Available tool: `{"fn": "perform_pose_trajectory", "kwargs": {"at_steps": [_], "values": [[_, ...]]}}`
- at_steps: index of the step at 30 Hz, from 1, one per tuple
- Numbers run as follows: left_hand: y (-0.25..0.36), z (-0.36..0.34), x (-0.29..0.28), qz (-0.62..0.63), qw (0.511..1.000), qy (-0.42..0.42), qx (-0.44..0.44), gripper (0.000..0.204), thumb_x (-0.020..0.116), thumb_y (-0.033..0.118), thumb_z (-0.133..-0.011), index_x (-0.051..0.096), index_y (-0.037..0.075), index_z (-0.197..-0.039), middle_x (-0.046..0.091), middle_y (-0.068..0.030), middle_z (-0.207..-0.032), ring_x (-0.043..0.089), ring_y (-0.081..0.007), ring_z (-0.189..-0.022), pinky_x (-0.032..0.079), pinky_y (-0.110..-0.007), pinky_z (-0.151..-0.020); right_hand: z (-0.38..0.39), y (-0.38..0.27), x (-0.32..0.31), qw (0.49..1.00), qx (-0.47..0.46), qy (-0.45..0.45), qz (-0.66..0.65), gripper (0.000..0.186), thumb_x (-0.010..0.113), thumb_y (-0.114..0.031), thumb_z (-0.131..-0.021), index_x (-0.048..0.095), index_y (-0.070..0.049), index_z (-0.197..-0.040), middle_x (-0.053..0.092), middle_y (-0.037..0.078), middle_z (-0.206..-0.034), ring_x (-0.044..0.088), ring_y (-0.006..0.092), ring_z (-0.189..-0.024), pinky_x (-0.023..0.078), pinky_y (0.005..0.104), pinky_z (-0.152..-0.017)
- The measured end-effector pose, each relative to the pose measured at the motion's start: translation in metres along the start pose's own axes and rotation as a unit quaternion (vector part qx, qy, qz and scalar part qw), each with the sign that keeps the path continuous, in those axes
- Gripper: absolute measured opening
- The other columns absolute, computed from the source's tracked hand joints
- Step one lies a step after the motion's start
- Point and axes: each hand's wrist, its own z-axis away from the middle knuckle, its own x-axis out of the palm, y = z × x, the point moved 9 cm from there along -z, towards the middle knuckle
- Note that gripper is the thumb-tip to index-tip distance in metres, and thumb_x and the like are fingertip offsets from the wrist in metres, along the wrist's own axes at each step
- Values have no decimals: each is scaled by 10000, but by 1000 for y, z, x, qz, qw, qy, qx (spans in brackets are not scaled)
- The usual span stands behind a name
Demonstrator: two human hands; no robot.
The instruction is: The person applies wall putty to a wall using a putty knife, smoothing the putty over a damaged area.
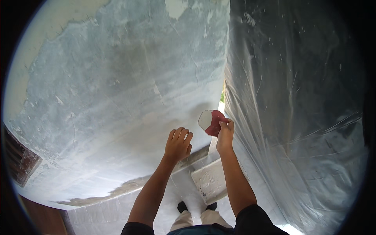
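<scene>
My right hand pinches a piece of sandpaper between thumb and fingers. One part of the piece is dark red with a wavy edge, and the other part is pale. It is held up in front of the right edge of a grey plastered wall. To the left, my left hand hovers in front of the same wall with half-bent fingers and small gaps between them. Nothing shows in that hand, and I cannot tell whether its fingertips touch the wall. Pale bare patches and scratches mark the plaster.
Clear plastic sheeting hangs in folds along the right side. Below my hands lies a whitish slab or box with a spattered surface, close to my feet. A brown wooden piece sits at the far left. Pale sheeting covers the floor.
</scene>
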Motion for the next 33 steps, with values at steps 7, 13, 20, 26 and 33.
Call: {"fn": "perform_pose_trajectory", "kwargs": {"at_steps": [7, 13, 20, 26, 33], "values": [[36, 109, 100, 88, 979, -168, -81, 425, 664, 93, -673, 583, 59, -1088, 579, -104, -1086, 538, -287, -1116, 423, -418, -941, -4, 89, -98, 993, 43, -8, 112, 196, 579, -85, -965, 556, 26, -1125, 614, 69, -1017, 592, 128, -906, 498, 287, -790], [68, 189, 144, 126, 950, -241, -153, 441, 655, 83, -680, 569, 54, -1112, 571, -103, -1100, 541, -289, -1079, 430, -417, -902, 25, 140, -171, 953, 46, 3, 299, 175, 602, -97, -940, 599, 10, -1079, 667, 98, -980, 630, 180, -856, 501, 329, -773], [102, 269, 177, 156, 911, -308, -223, 447, 643, 65, -683, 565, 52, -1123, 571, -110, -1107, 538, -297, -1079, 434, -424, -899, 66, 207, -237, 876, 92, -50, 471, 204, 632, -116, -892, 599, -2, -1058, 687, 183, -897, 677, 331, -831, 511, 412, -762], [120, 321, 188, 162, 888, -336, -269, 454, 643, 69, -700, 561, 49, -1146, 563, -118, -1137, 526, -306, -1107, 431, -440, -909, 99, 253, -277, 826, 97, -68, 551, 200, 645, -126, -885, 615, -4, -1041, 689, 174, -876, 677, 320, -798, 513, 395, -728], [129, 353, 197, 167, 858, -366, -318, 447, 618, 52, -732, 547, 45, -1173, 553, -138, -1174, 517, -323, -1131, 425, -449, -933, 119, 278, -284, 793, 85, -118, 592, 163, 624, -136, -896, 579, -39, -1020, 684, 229, -873, 659, 442, -834, 507, 506, -709]]}}
